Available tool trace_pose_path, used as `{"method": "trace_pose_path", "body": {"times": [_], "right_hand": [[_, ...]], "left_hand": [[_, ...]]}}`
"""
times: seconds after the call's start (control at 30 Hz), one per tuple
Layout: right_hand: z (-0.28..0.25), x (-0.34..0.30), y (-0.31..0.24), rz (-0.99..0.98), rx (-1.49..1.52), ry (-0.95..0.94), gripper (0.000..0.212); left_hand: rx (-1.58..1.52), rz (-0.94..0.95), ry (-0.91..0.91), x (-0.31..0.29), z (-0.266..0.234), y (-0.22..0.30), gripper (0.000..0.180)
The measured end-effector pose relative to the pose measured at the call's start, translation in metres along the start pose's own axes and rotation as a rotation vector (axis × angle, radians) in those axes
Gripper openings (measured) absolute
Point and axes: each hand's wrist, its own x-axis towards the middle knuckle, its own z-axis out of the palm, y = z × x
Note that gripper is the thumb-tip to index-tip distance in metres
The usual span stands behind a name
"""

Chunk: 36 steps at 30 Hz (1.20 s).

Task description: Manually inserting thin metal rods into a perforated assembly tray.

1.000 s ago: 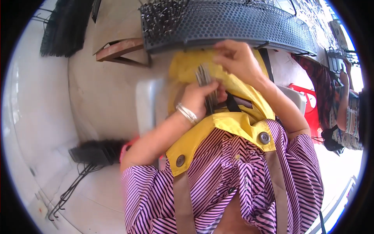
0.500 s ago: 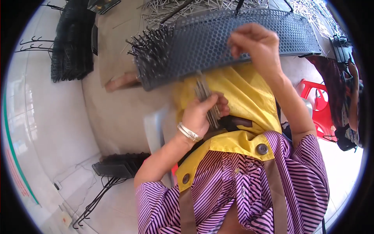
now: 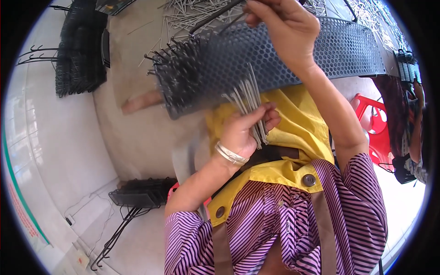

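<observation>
A bundle of thin grey rods [image 3: 247, 94] is gripped in my left hand [image 3: 245, 128], fanned upward over the yellow apron [image 3: 293, 107]. In front of me a dark perforated panel [image 3: 341, 48] lies tilted across my lap, with several rods [image 3: 176, 68] standing up from its left end. My right hand [image 3: 291, 34] is raised over the panel's far edge, thumb and fingers bent together. A thin dark piece shows beside its fingertips, but I cannot make out whether it is held.
Loose grey rods [image 3: 197, 13] lie scattered beyond the panel. Stacked black racks [image 3: 82, 50] with hooks stand at the left, more black racks [image 3: 140, 195] at the lower left. A bare foot [image 3: 142, 101] shows beside the panel. A red stool [image 3: 373, 119] and another person [image 3: 412, 123] are at the right.
My right hand has moved up and slightly left toward the panel's far edge. My left hand has shifted a little right, and its rods have fanned out. The panel has dropped slightly toward me.
</observation>
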Motion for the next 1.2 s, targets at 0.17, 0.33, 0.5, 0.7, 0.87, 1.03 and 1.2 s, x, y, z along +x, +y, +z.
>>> {"method": "trace_pose_path", "body": {"times": [0.17,0.33,0.5,0.7,0.87,1.03,1.2], "right_hand": [[0.007,0.005,0.002,-0.15,-0.216,-0.122,0.004],[0.016,0.013,-0.002,-0.588,-0.45,-0.228,0.008],[0.013,0.008,-0.015,-0.586,-0.52,-0.265,0.012],[0.016,0.021,0.002,-0.542,-0.379,-0.698,0.007],[0.011,0.016,0.027,-0.456,-0.578,-0.65,0.006],[0.003,0.002,0.011,-0.526,-0.834,-0.5,0.012],[-0.023,-0.035,-0.019,0.454,-0.413,-0.569,0.012]], "left_hand": [[0.037,-0.063,-0.16,0.005,-0.011,-0.002,0.018],[0.21,0.012,-0.189,0.0,-0.013,-0.007,0.02],[0.244,-0.034,-0.166,-0.01,-0.002,0.002,0.021],[0.217,-0.072,-0.12,-0.009,-0.002,0.005,0.022],[0.196,-0.08,-0.095,-0.006,-0.002,0.007,0.022],[0.175,-0.019,-0.093,-0.005,-0.003,0.008,0.025],[0.202,0.025,-0.144,-0.007,-0.005,0.005,0.025]]}}
